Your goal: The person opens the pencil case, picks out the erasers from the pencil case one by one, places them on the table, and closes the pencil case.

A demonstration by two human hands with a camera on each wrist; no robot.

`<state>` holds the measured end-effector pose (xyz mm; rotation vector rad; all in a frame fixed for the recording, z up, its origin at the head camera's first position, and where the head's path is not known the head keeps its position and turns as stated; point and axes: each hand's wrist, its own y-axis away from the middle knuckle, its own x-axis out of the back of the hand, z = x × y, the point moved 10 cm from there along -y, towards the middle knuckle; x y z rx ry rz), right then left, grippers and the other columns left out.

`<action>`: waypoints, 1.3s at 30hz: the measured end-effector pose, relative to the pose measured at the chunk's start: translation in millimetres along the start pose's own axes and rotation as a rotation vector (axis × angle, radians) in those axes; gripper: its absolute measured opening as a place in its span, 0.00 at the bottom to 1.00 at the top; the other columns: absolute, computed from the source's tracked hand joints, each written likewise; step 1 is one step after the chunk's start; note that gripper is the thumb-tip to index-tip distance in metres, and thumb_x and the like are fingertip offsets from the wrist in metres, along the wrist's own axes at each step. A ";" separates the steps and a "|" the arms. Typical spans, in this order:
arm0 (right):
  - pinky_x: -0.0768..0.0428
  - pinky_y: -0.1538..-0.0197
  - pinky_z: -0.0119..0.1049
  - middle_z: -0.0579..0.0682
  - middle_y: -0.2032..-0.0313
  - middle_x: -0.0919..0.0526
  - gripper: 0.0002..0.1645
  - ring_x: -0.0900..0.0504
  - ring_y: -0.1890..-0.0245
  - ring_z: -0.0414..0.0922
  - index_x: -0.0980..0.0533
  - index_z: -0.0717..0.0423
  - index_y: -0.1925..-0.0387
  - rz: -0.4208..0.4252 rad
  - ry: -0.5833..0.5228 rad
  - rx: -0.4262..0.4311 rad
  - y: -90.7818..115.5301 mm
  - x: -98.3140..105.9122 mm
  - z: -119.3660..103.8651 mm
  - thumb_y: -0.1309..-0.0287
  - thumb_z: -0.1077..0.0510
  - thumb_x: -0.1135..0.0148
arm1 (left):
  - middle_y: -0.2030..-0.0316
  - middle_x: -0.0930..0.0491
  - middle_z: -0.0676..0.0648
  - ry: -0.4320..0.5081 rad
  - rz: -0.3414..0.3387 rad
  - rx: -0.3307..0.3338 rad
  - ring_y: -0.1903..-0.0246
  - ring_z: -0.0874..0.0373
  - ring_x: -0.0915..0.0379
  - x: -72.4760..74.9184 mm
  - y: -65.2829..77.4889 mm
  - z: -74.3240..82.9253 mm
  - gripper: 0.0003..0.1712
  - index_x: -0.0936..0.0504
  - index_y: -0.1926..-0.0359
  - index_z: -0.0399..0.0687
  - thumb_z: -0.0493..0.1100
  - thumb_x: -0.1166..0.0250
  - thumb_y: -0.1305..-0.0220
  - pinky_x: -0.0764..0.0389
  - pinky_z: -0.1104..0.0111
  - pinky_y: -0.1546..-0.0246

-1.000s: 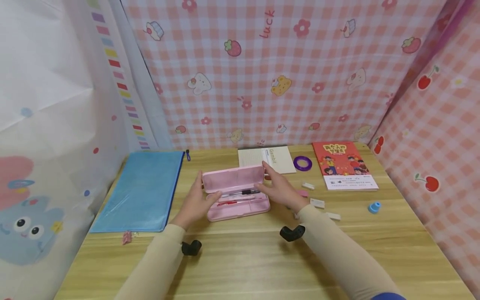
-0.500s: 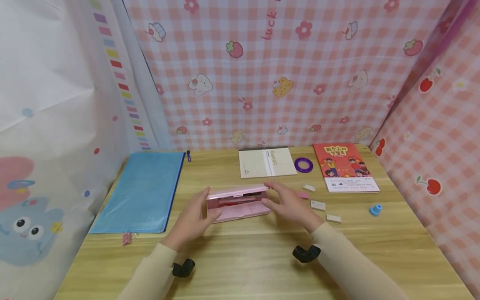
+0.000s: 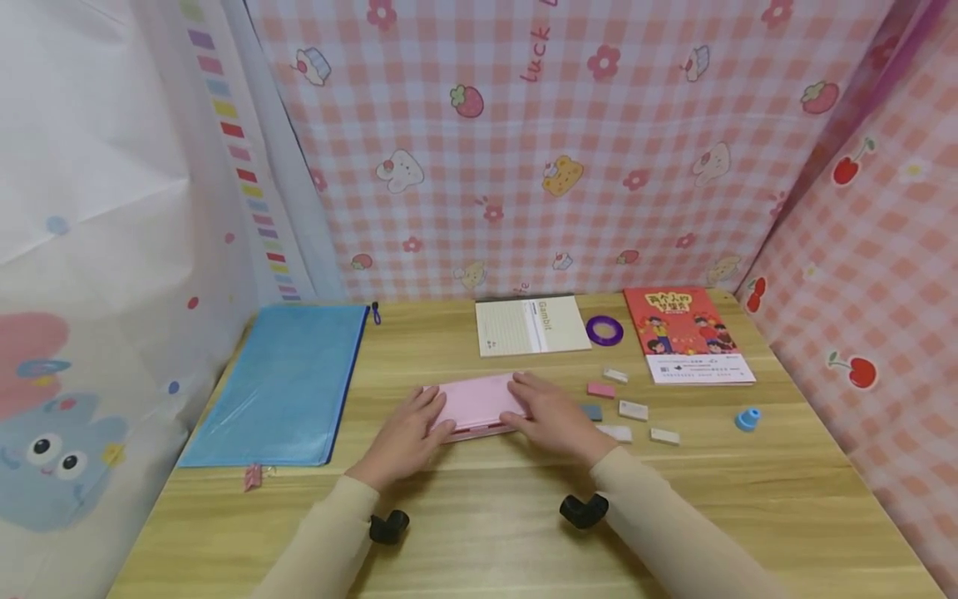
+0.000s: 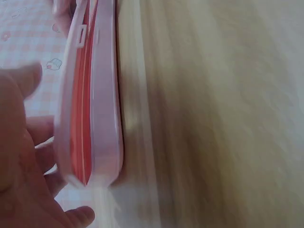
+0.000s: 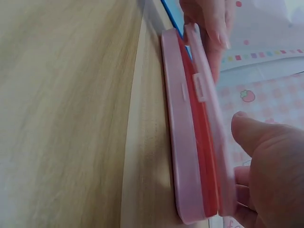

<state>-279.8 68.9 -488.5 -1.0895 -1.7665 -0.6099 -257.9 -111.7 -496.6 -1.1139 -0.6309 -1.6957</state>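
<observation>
A pink pencil case (image 3: 479, 401) lies on the wooden table between my two hands. Its lid is lowered nearly flat, and a narrow gap along the front edge shows red inside, clear in both wrist views. My left hand (image 3: 404, 434) rests on the lid's left end, fingers on top and thumb near the front edge. At the other end, my right hand (image 3: 555, 418) lies on the lid in the same manner. In the right wrist view the case (image 5: 183, 128) shows its front clasp, with the right thumb held off the lid. The pens inside are hidden.
Several erasers, including a pink one (image 3: 601, 389) and a white one (image 3: 633, 410), lie right of the case. Behind are a notebook (image 3: 516, 326), purple tape roll (image 3: 604, 330) and red book (image 3: 681, 324). A blue zip folder (image 3: 284, 383) lies left; a blue sharpener-like piece (image 3: 748, 419) right.
The pencil case's lid has swung down from standing open to almost closed, covering the pens. Both hands have come down with it, towards me, and now lie over its ends.
</observation>
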 end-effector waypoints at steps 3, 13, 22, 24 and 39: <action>0.46 0.29 0.51 0.58 0.30 0.41 0.41 0.46 0.29 0.54 0.39 0.57 0.30 -0.012 0.021 0.003 -4.6 -5.9 0.6 0.35 0.37 0.47 | 0.31 0.41 0.37 -0.021 -0.001 0.015 0.30 0.38 0.52 -2.0 -5.6 0.9 0.32 0.35 0.32 0.38 0.54 0.50 0.27 0.47 0.47 0.32; 0.49 0.31 0.61 0.57 0.28 0.46 0.42 0.51 0.27 0.55 0.43 0.56 0.28 -0.051 0.054 -0.023 -7.3 -12.6 -1.3 0.34 0.37 0.48 | 0.29 0.45 0.39 -0.023 -0.031 0.088 0.29 0.40 0.57 -5.2 -8.6 0.6 0.33 0.38 0.30 0.41 0.53 0.46 0.29 0.47 0.42 0.34; 0.49 0.33 0.64 0.56 0.28 0.46 0.43 0.51 0.27 0.54 0.43 0.54 0.28 -0.029 0.066 -0.030 -3.6 -14.8 -2.9 0.35 0.37 0.48 | 0.28 0.46 0.42 -0.003 -0.023 0.116 0.28 0.41 0.58 -7.6 -3.3 -1.9 0.34 0.38 0.30 0.45 0.54 0.44 0.30 0.48 0.40 0.34; 0.49 0.33 0.65 0.55 0.28 0.46 0.43 0.51 0.27 0.54 0.43 0.54 0.28 -0.027 0.062 -0.034 -1.6 -16.8 -3.9 0.35 0.36 0.47 | 0.28 0.46 0.42 0.001 -0.019 0.126 0.28 0.42 0.58 -7.7 -0.1 -1.2 0.34 0.37 0.30 0.46 0.54 0.44 0.31 0.49 0.40 0.34; 0.51 0.31 0.61 0.55 0.27 0.50 0.45 0.54 0.27 0.52 0.46 0.55 0.27 -0.030 -0.007 -0.031 12.5 -9.4 -6.6 0.36 0.39 0.44 | 0.28 0.46 0.42 -0.031 0.049 0.127 0.28 0.42 0.57 4.0 13.8 1.2 0.34 0.35 0.31 0.45 0.55 0.42 0.33 0.50 0.36 0.36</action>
